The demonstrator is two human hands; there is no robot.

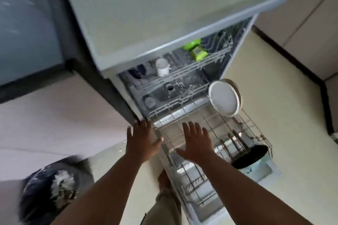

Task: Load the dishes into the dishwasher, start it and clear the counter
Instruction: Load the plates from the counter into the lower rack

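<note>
— Dishwasher point(236, 45) is wide open below the grey counter point(146, 5), lower rack point(210, 133) pulled right out toward me. What do you see in it?

— I've got a white plate point(224, 97) standing on edge at the far right of that lower rack, and a black pan point(249, 157) tipped on its side at the near right corner. Upper rack point(182, 71) holds a white cup point(161, 66) on the left and something bright green point(196, 49) to the right.

— And my hands?

— Both reach forward, palms down. Left hand point(142, 139) sits at the left edge of the machine, fingers straight and fairly close together, fingertips up by the frame; whether they touch it I cannot tell. Right hand point(196, 141) hovers over the middle of the lower rack, fingers spread, thumb out, holding nothing.

— Anything else?

— A dark speckled blur point(51, 188) at lower left, too smeared to name. Pale floor point(274, 97) to the right.
</note>
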